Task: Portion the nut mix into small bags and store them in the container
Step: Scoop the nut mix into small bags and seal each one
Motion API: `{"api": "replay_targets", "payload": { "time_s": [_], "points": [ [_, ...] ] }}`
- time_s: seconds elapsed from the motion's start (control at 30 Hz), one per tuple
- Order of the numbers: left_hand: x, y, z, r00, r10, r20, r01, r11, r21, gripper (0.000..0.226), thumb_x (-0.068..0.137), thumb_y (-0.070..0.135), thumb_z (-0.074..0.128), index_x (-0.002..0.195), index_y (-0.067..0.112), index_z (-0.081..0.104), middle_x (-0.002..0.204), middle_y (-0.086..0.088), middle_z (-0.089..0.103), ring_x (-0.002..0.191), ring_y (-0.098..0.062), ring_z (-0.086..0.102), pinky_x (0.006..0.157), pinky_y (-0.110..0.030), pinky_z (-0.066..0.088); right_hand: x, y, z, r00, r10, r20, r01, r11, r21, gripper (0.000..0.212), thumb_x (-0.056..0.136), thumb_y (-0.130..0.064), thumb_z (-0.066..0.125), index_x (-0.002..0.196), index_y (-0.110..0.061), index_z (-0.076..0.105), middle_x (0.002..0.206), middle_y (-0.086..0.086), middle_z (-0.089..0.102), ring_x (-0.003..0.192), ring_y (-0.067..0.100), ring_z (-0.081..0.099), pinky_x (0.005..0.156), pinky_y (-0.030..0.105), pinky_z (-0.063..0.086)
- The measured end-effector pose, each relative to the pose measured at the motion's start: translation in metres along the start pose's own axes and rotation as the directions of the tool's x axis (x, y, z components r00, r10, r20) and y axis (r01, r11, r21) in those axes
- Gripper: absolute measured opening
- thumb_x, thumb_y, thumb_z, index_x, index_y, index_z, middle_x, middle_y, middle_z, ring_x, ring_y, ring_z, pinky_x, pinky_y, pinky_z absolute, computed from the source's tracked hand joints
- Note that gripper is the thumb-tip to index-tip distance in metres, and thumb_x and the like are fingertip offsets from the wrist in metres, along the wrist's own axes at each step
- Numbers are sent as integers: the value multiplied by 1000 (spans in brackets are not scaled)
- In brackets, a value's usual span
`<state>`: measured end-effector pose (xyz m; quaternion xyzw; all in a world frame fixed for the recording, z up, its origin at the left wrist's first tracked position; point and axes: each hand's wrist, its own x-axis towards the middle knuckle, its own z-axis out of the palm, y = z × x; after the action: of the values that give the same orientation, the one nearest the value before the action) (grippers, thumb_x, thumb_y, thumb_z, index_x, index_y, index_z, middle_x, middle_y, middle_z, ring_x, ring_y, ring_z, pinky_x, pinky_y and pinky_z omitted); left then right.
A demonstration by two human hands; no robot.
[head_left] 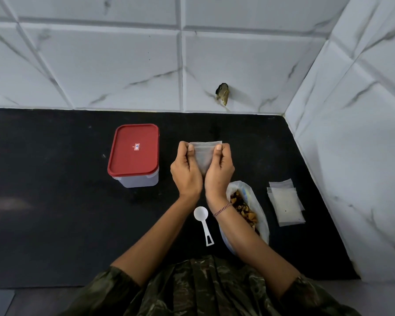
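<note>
**Desk:** While both hands are raised over the black bench in the head view, what do they grip?

**Photographer:** One small clear bag — the left hand pinches its top left corner and the right hand its top right, thumbs on the near face. It is held upright, clear of the bench, and looks empty.

**Desk:** And the nut mix?

**Photographer:** The nut mix lies in a larger plastic bag, mouth open, on the bench, partly under the right forearm. A white scoop lies just left of it, bowl pointing away from the person.

**Desk:** The container?

**Photographer:** The container stands left of the hands, apart from the mix — clear walls, red lid on. What it holds I cannot tell.

**Desk:** Anything else for the caption?

**Photographer:** A stack of flat bags lies right of the mix, near the marbled tile wall. A beaded bracelet circles the right wrist, and camouflage-patterned cloth fills the bottom edge.
</note>
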<state>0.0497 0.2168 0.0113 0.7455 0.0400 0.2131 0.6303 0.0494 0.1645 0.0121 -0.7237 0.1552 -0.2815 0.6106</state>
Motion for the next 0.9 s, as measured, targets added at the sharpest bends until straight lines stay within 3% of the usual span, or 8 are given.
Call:
{"api": "replay_targets", "payload": {
  "time_s": [0.1, 0.23, 0.33, 0.4, 0.5, 0.6, 0.73, 0.9],
  "points": [
    [5, -11, 4, 999, -41, 25, 41, 999, 12, 26, 104, 23, 37, 83, 13, 48, 66, 8, 50, 57, 0, 52, 49, -22, 42, 4, 11, 6, 996, 91, 14, -91, 996, 1, 27, 102, -27, 35, 81, -15, 48, 69, -9, 49, 60, -1, 49, 56, 17, 42],
    [20, -25, 8, 994, -103, 45, 100, 993, 54, 26, 104, 28, 36, 85, 15, 50, 66, 5, 54, 55, -5, 52, 50, -34, 47, 15, 22, 10, 958, 232, 169, -258, 955, 149, 27, 101, -30, 37, 83, -21, 55, 81, -3, 58, 76, 7, 57, 70, 22, 49],
    [30, -35, 8, 993, -86, 86, 77, 992, 96, 23, 103, 30, 38, 88, 20, 51, 70, 2, 58, 60, -14, 60, 53, -41, 52, 24, 31, 8, 832, 386, 398, -467, 875, 128, 28, 99, -40, 39, 105, -23, 60, 105, 1, 64, 98, 13, 62, 84, 30, 53],
    [36, -42, 9, 990, -114, 79, 105, 988, 109, 22, 102, 33, 39, 87, 23, 51, 71, 2, 59, 62, -16, 61, 55, -40, 52, 26, 39, 6, 757, 447, 477, -523, 852, 33, 29, 97, -35, 45, 113, -16, 61, 111, 5, 64, 104, 17, 63, 87, 34, 54],
    [45, -51, 10, 971, -224, 81, 214, 970, 115, 23, 101, 38, 41, 91, 21, 52, 74, 8, 60, 66, -5, 60, 60, -28, 51, 30, 51, 7, 764, 473, 439, -512, 858, -32, 21, 95, -26, 53, 106, -12, 66, 103, 6, 69, 96, 18, 67, 85, 37, 56],
    [48, -62, 10, 916, -372, 150, 367, 928, 59, 23, 98, 42, 45, 104, 20, 51, 89, 9, 61, 83, -5, 64, 70, -23, 54, 42, 61, 12, 794, 500, 346, -516, 855, -50, 15, 92, -24, 59, 98, -16, 68, 97, 4, 71, 90, 14, 69, 83, 36, 57],
    [46, -79, 10, 885, -417, 206, 419, 907, 36, 27, 91, 23, 64, 113, 18, 51, 99, 0, 64, 89, -13, 67, 63, -21, 56, 64, 74, 26, 847, 473, 243, -465, 881, -94, 7, 87, -22, 66, 91, -18, 69, 91, 0, 70, 87, 13, 68, 82, 36, 57],
    [68, -88, 19, 862, -496, 107, 488, 868, 94, 32, 88, 8, 65, 116, 16, 50, 95, -2, 65, 83, -12, 68, 60, -21, 56, 89, 86, 44, 867, 454, 203, -428, 889, -163, 30, 79, -15, 74, 106, -16, 62, 83, -2, 66, 75, 8, 66, 66, 23, 57]
  ]
}}
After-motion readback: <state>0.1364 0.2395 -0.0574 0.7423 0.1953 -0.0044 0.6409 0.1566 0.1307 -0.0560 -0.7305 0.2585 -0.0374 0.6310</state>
